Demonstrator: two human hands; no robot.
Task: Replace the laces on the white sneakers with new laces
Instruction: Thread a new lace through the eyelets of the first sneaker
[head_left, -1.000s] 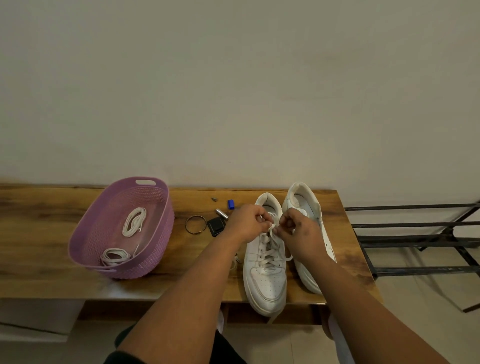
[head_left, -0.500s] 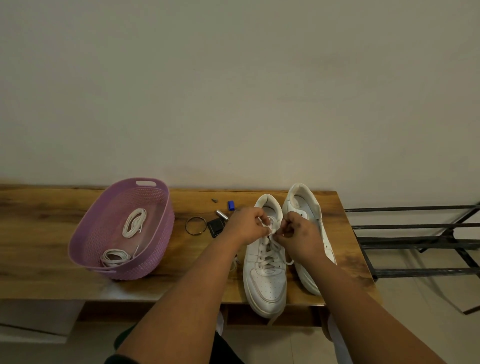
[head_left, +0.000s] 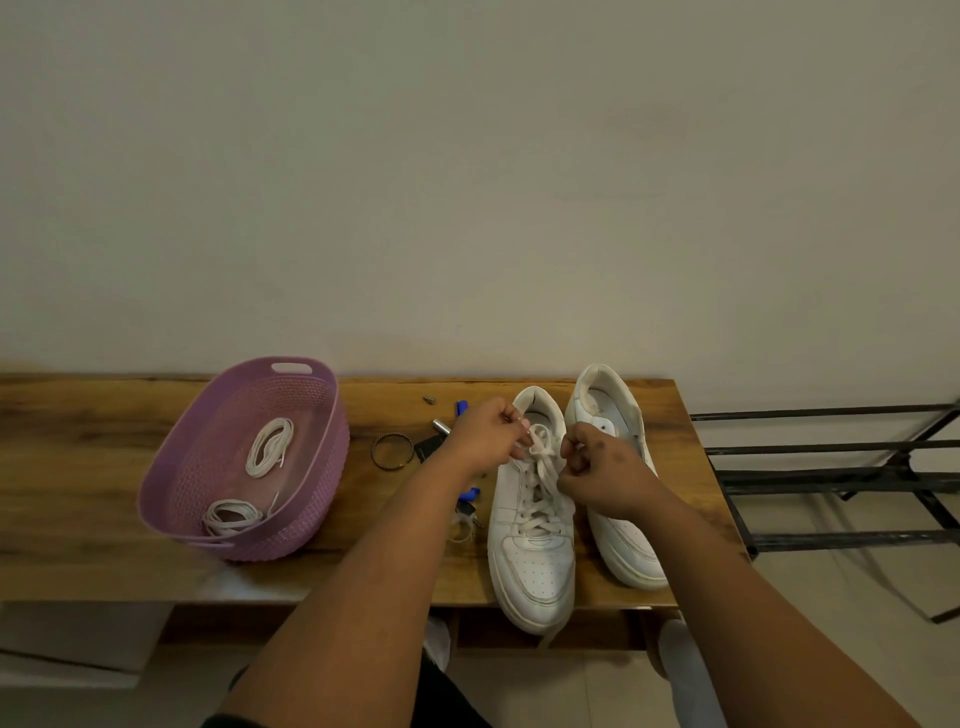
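Observation:
Two white sneakers stand side by side on the wooden table (head_left: 93, 447), toes toward me. The left sneaker (head_left: 532, 556) is laced with a white lace (head_left: 540, 483); the right sneaker (head_left: 610, 415) shows no lace where it is visible. My left hand (head_left: 485, 436) pinches the lace at the top of the left sneaker's tongue. My right hand (head_left: 602, 470) pinches the lace on the other side, fingers curled. A purple basket (head_left: 208, 452) on the left holds two coiled white laces (head_left: 270, 447) (head_left: 231, 517).
Between basket and shoes lie a bangle ring (head_left: 392, 452), a small dark object, a metal cylinder (head_left: 441, 427), a blue piece (head_left: 461, 408) and a screw. A black metal rack (head_left: 831, 478) stands right of the table. The wall is just behind the table.
Both hands have drawn slightly apart at the top of the left sneaker, pulling the lace ends outward. The shoes and basket have not moved.

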